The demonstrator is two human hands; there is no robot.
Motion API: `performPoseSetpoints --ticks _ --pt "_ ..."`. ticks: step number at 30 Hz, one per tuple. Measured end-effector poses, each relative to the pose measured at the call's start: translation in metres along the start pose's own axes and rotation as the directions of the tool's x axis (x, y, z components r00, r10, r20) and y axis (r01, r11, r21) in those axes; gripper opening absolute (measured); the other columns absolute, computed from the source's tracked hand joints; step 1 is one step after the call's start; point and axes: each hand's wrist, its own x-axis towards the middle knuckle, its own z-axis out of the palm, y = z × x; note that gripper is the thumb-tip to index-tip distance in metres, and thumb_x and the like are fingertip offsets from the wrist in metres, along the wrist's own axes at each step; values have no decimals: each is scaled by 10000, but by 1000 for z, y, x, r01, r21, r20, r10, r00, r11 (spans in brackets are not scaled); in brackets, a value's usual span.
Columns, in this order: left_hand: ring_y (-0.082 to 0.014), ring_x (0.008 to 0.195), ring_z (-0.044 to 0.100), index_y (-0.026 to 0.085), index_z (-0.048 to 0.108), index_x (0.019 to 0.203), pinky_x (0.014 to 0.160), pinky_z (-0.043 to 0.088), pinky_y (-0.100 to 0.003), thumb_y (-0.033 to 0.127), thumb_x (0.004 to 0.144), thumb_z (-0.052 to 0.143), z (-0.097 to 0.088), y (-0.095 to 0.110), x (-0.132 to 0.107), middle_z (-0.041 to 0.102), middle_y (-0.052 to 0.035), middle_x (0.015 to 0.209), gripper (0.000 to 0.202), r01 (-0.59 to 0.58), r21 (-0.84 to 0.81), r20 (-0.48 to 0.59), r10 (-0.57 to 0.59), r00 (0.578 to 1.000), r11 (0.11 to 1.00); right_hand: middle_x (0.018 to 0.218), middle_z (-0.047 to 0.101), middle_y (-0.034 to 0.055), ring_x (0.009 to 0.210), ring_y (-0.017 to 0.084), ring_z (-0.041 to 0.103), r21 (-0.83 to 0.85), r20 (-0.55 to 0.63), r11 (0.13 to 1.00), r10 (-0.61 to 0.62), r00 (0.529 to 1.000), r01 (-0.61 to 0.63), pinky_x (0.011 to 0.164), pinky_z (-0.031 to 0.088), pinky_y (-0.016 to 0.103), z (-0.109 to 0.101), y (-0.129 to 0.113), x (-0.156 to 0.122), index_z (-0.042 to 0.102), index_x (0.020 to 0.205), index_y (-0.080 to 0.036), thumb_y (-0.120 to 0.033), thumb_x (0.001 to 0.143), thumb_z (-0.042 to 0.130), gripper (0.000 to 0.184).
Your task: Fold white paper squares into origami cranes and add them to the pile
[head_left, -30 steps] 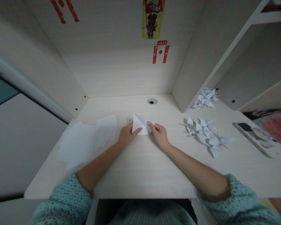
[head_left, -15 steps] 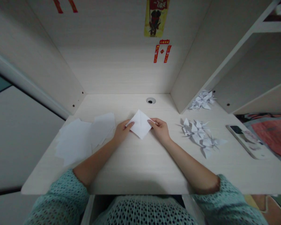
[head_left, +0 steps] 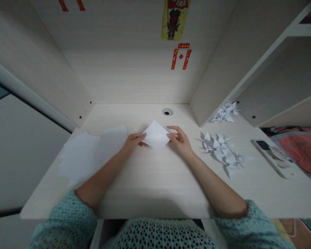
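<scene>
A folded white paper (head_left: 155,135), diamond-shaped with a crease down its upper half, is held just over the desk between both hands. My left hand (head_left: 134,141) pinches its left corner, thumb on top and fingers underneath. At the right corner, my right hand (head_left: 180,140) has its thumb against the paper, while the index finger is raised and bent above it. The remaining right fingers are partly hidden behind the sheet. Left of my left hand lie loose white paper sheets (head_left: 80,155), overlapping. Folded paper cranes (head_left: 221,148) rest in a cluster to the right.
More folded paper pieces (head_left: 226,112) sit by the upright divider (head_left: 217,72). A phone (head_left: 272,159) lies at the right, near a red cloth (head_left: 303,148). A cable hole (head_left: 167,111) is set in the desk (head_left: 150,186) near the back wall.
The paper's lower corner has come up, so the diamond looks flatter and wider. My right index finger has lifted off the paper. My left hand keeps its pinch.
</scene>
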Motion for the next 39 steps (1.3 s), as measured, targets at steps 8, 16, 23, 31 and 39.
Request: performPoseSetpoints --ticks 8,16,23,31,39 --pt "-88 513 532 108 644 684 504 391 -212 452 693 715 4 3 -2 620 -27 588 351 69 -260 21 -66 998 963 1152 670 50 965 212 633 -12 222 998 -57 973 61 794 498 309 -1 -11 -5 683 1112 -260 -404 758 667 382" --pt "-83 522 586 108 666 772 517 439 -189 350 663 764 -1 1 -2 680 -49 648 283 187 -335 113 -157 981 924 940 754 42 845 217 688 13 46 1000 6 999 -7 792 519 336 5 -4 -4 758 913 -250 -333 605 798 321" --pt "-201 730 685 102 706 861 627 502 -270 589 761 574 1 4 -4 731 -163 931 515 136 -25 126 -132 983 990 700 745 13 631 162 651 46 -188 993 115 975 -108 624 483 275 10 -2 -5 761 676 -219 -398 653 751 181" --pt "-214 898 682 190 545 1279 792 517 -291 413 676 739 26 22 -17 729 -79 1023 672 -132 91 -33 135 990 987 820 752 55 608 152 632 74 -131 989 138 982 -129 498 447 238 20 -3 -13 761 855 -191 -416 656 747 300" --pt "-176 797 679 192 660 1150 723 521 -251 353 732 701 46 22 -18 752 -36 924 450 -131 143 -307 170 936 981 967 744 71 567 133 633 61 -226 994 105 969 -93 462 436 227 28 -9 -20 702 1061 -194 -379 680 742 426"
